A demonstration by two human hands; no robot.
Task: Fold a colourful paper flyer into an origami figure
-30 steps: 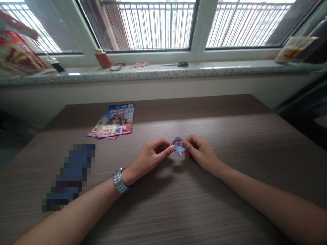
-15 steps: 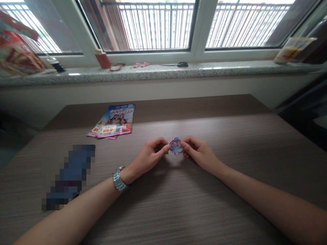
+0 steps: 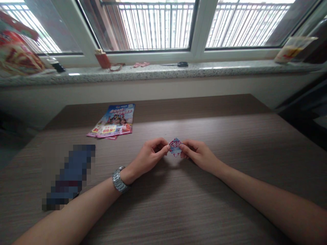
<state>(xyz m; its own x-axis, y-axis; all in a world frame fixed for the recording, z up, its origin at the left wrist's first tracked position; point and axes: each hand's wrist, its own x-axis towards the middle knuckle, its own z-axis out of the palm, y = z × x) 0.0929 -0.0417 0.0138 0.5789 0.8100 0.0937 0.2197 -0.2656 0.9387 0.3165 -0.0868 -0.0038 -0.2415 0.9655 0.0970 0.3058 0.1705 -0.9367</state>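
A small diamond-shaped piece of folded printed paper (image 3: pixel 175 146), blue with red and white print, is held just above the table between my hands. My left hand (image 3: pixel 153 153) pinches its left corner with thumb and fingers. At the opposite corner, the thumb and fingers of my right hand (image 3: pixel 196 152) are closed on it too, the thumb lying over its front. What the back of the paper looks like is hidden. A metal watch (image 3: pixel 120 179) is on my left wrist.
Colourful flyers (image 3: pixel 114 120) lie stacked on the brown table (image 3: pixel 217 211) at the back left. A blurred-out dark blue item (image 3: pixel 71 173) lies beside my left forearm. On the stone windowsill (image 3: pixel 150 75) are scissors (image 3: pixel 182 64), a reddish-brown container (image 3: pixel 102 59) and plastic packages.
The fingers of my right hand have shifted slightly left along the folded paper, the thumb now further over its front. My left hand stays almost in place.
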